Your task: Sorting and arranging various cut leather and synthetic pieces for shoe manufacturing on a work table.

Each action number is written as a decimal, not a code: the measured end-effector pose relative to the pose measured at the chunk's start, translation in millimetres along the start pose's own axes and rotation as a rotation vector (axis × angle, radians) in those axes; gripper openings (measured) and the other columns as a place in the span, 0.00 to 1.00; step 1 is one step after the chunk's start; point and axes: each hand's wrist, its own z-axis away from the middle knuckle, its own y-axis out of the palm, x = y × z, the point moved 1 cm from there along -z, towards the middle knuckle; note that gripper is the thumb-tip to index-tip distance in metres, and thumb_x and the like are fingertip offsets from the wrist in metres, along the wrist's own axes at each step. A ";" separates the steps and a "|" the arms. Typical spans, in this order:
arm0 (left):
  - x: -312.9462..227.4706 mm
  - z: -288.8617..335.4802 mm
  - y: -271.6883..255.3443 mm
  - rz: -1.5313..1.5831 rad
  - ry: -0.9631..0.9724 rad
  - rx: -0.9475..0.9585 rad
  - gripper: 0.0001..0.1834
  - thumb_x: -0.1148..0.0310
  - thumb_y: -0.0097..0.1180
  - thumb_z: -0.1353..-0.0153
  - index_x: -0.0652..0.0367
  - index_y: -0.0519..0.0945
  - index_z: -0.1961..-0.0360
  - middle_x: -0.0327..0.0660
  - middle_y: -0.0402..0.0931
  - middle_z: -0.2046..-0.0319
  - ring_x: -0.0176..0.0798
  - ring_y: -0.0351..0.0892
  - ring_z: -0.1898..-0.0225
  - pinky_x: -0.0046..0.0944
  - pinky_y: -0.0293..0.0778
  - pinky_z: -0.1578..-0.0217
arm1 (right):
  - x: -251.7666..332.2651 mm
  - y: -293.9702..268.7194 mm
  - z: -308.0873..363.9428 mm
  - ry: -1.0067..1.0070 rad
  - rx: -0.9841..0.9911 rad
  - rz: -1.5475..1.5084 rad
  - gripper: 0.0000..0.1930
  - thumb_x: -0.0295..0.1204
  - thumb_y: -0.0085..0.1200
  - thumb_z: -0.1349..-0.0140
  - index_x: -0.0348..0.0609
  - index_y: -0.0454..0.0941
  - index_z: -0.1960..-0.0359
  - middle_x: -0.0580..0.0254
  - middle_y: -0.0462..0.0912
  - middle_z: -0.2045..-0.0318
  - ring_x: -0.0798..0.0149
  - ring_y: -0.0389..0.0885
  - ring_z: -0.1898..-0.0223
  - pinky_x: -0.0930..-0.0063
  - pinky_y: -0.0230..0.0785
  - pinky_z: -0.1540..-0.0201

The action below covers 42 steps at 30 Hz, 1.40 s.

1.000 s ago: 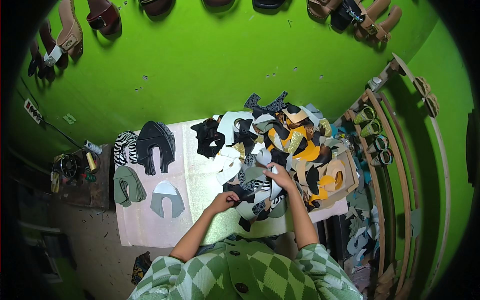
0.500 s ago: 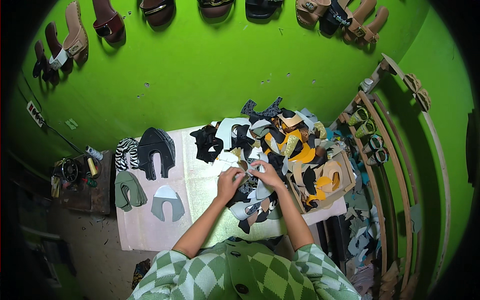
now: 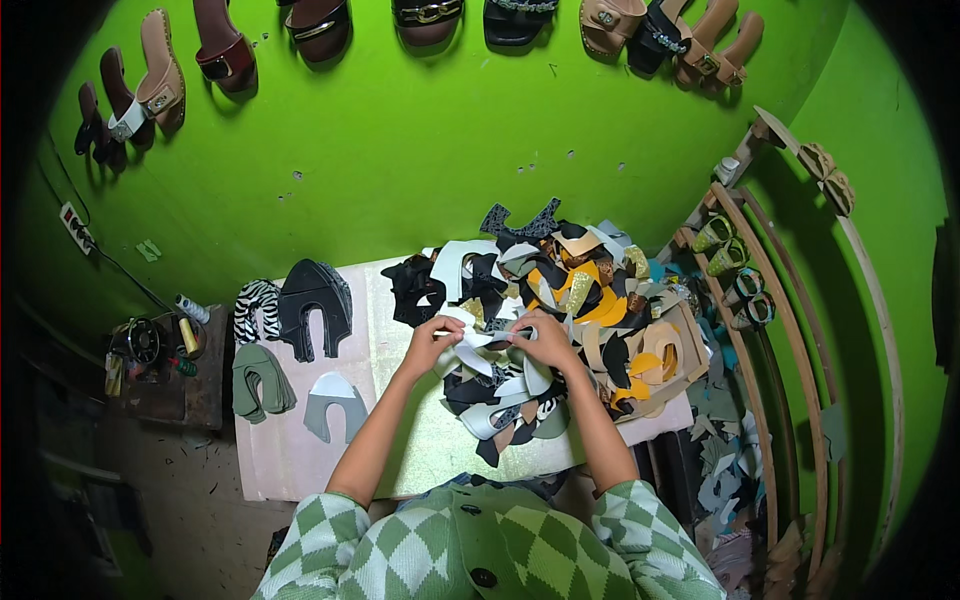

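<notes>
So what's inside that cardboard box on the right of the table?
The cardboard box holds loose cut shapes: beige pieces, a black piece and yellow-orange pieces. They overlap, so whatever lies beneath them is hidden.

The left forearm point(image 3: 375, 430) and right forearm point(image 3: 598, 428) slant inward from the lower part of the frame. Near centre, the left hand point(image 3: 429, 345) pinches thumb to fingertips; the right hand point(image 3: 547, 342) faces it, apart, fingers curled, its grip hard to make out.
</notes>
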 end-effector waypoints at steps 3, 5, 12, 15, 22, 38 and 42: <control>-2.8 7.4 -7.0 -0.109 0.129 0.025 0.02 0.75 0.57 0.46 0.62 0.77 0.73 0.41 0.77 0.63 0.35 0.75 0.58 0.36 0.70 0.55 | 13.7 -3.8 3.4 -0.064 -0.132 0.209 0.08 0.40 0.59 0.52 0.53 0.82 0.74 0.66 0.79 0.63 0.58 0.74 0.55 0.62 0.58 0.50; 6.3 16.2 -15.1 -0.120 0.130 -0.024 0.02 0.75 0.56 0.46 0.63 0.77 0.72 0.42 0.78 0.64 0.36 0.76 0.59 0.36 0.70 0.56 | 16.0 -11.4 2.4 -0.008 -0.213 0.221 0.07 0.38 0.58 0.52 0.52 0.82 0.74 0.70 0.78 0.60 0.61 0.72 0.53 0.60 0.54 0.49; 57.9 50.3 -37.9 -0.522 -0.400 0.009 0.10 0.73 0.56 0.45 0.63 0.76 0.62 0.47 0.77 0.60 0.42 0.75 0.53 0.38 0.68 0.51 | -23.5 -22.3 -12.7 -0.076 -0.086 -0.068 0.09 0.38 0.56 0.49 0.46 0.82 0.74 0.67 0.79 0.60 0.61 0.74 0.54 0.66 0.62 0.52; 47.8 50.7 -16.4 -0.556 -0.004 -0.134 0.33 0.65 0.63 0.51 0.60 0.65 0.44 0.52 0.64 0.45 0.50 0.62 0.42 0.43 0.58 0.41 | -19.2 -4.3 -18.8 -0.212 0.049 -0.033 0.10 0.38 0.56 0.46 0.46 0.81 0.72 0.63 0.78 0.61 0.61 0.75 0.56 0.69 0.64 0.53; -2.9 13.9 16.7 -0.770 0.307 -0.030 0.23 0.65 0.61 0.50 0.56 0.73 0.51 0.47 0.61 0.42 0.51 0.59 0.40 0.45 0.55 0.40 | 3.1 14.5 -10.2 -0.282 0.236 -0.045 0.12 0.39 0.55 0.44 0.44 0.80 0.67 0.63 0.77 0.61 0.61 0.74 0.55 0.69 0.61 0.52; 46.4 48.2 10.6 0.597 -0.568 0.313 0.20 0.55 0.38 0.32 0.62 0.73 0.57 0.33 0.70 0.72 0.26 0.68 0.71 0.28 0.66 0.66 | 6.4 11.3 -7.7 -0.328 0.211 0.186 0.10 0.33 0.63 0.55 0.49 0.80 0.69 0.65 0.75 0.59 0.58 0.69 0.51 0.56 0.46 0.43; 29.7 63.1 10.3 0.422 -0.471 0.056 0.15 0.57 0.46 0.34 0.58 0.74 0.59 0.30 0.71 0.69 0.23 0.68 0.69 0.27 0.66 0.65 | 27.0 11.9 -9.3 -0.323 -0.174 0.363 0.10 0.23 0.59 0.54 0.47 0.81 0.67 0.54 0.71 0.53 0.54 0.69 0.52 0.60 0.55 0.48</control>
